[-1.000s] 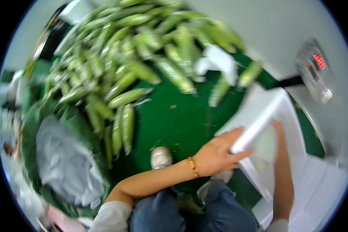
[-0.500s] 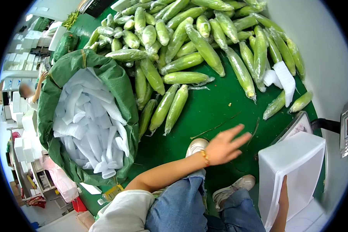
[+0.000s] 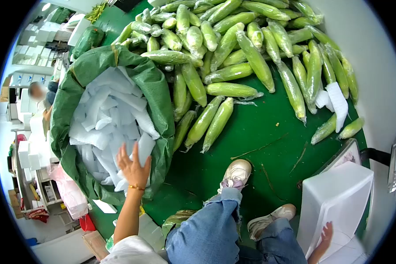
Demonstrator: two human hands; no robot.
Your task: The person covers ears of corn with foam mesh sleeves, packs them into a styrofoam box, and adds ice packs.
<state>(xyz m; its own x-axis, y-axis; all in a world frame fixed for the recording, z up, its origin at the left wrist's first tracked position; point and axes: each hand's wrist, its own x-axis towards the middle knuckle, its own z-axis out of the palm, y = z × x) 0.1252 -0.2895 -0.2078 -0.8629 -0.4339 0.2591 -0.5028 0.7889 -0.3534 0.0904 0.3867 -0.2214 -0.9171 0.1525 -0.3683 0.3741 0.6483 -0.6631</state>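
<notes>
green floor [image 3: 246, 116] spreads under everything, with a pale wall [image 3: 374, 66] along the right side. white foam pieces [image 3: 110, 105] fill a green sack [image 3: 162, 110] standing at the left, its mouth wide and its rim crumpled outward. the left hand [image 3: 136, 169] is over the near part of the foam, open, fingers spread, with nothing visibly gripped; whether it touches the pieces i cannot tell.

just beside the sack, plastic-wrapped ears of corn [image 3: 255, 61] lie in a big heap that runs back and to the right. a loose foam strip [image 3: 338, 105] leans on the ears at the heap's right edge, close to two short ears. below those, a white bin [image 3: 334, 193] is tipped with its opening toward the person, near a scale [image 3: 345, 154]. the right hand [image 3: 326, 235] is at that opening, fingers slightly apart and partly curled; its grip is unclear.

two light shoes [image 3: 237, 174] rest between sack and bin. farther off at the left, another person [image 3: 41, 103] is near stacked white boxes [image 3: 28, 154].
</notes>
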